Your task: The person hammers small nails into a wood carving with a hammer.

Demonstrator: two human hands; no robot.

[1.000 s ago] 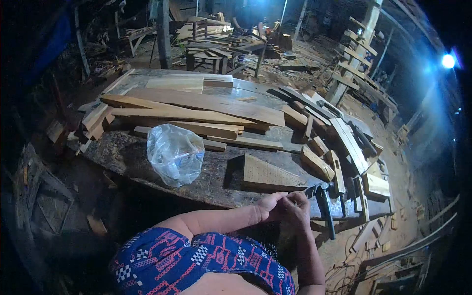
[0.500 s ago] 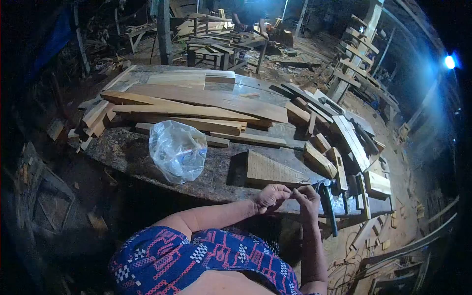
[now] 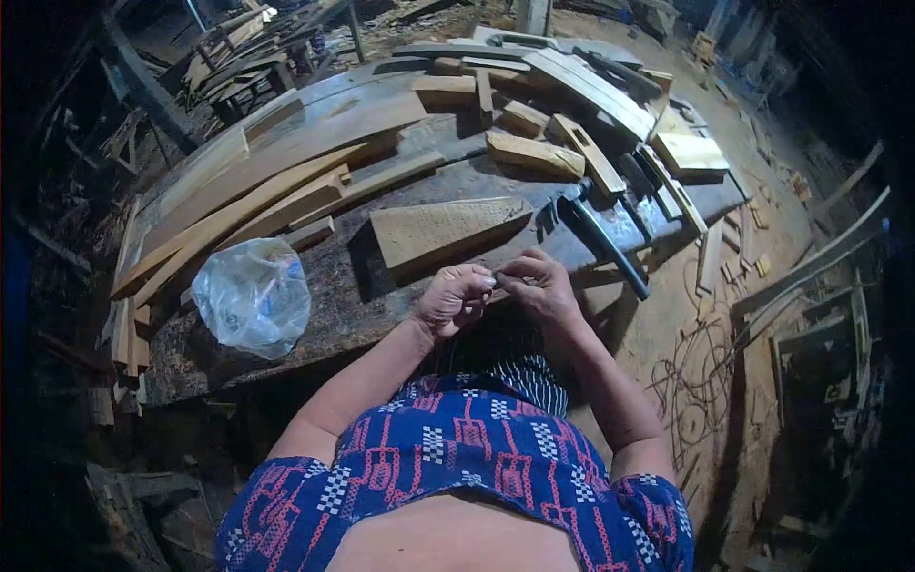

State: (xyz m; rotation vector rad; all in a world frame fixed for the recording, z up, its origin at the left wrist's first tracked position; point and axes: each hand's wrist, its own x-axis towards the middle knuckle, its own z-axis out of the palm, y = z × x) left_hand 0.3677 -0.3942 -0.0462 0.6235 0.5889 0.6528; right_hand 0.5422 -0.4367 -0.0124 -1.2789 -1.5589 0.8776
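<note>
My left hand [image 3: 452, 297] and my right hand [image 3: 536, 284] meet at the fingertips in front of my body, by the near edge of the workbench [image 3: 343, 310]. Both are closed in a pinch around something too small to make out. Just beyond them lies a wedge-shaped wooden block [image 3: 443, 232]. A crumpled clear plastic bag [image 3: 253, 297] rests on the bench to the left. Right of the block, a hammer-like tool [image 3: 605, 238] with a dark handle juts over the bench's edge.
Long boards [image 3: 276, 181] lie across the bench's left half. Shorter wooden pieces [image 3: 536, 154] and a pale plank [image 3: 591, 91] are at the back and right. Cords [image 3: 686, 381] and wood scraps lie on the ground at the right; timber is stacked behind.
The view has turned right and tilted down, so the bench appears rotated. My hands remain together at the fingertips. The co-worker seen at the back before is out of view.
</note>
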